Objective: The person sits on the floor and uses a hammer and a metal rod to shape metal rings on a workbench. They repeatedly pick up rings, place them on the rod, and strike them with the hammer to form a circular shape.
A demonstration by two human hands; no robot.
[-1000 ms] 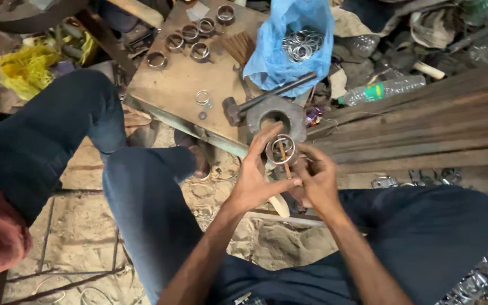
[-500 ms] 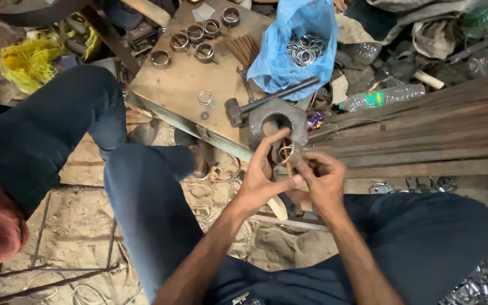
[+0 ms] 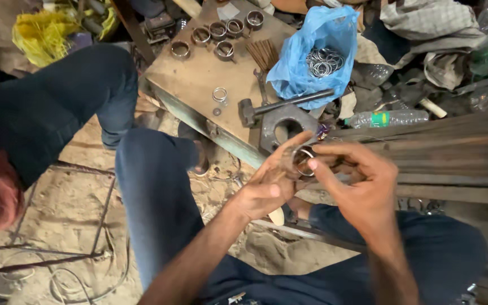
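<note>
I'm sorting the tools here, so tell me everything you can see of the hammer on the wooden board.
The hammer is dark, worn metal, with a blocky head at its left end and a straight, round handle that also looks metallic. It lies flat on the wooden board, its handle running up and to the right onto the edge of the blue plastic bag. Just below it sits a heavy metal block with a round hole, close or touching. No hand touches it.

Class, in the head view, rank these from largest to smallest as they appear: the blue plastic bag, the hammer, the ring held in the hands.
1. blue plastic bag
2. hammer
3. ring, smallest even though it is nearest the camera, held between both hands.
</note>
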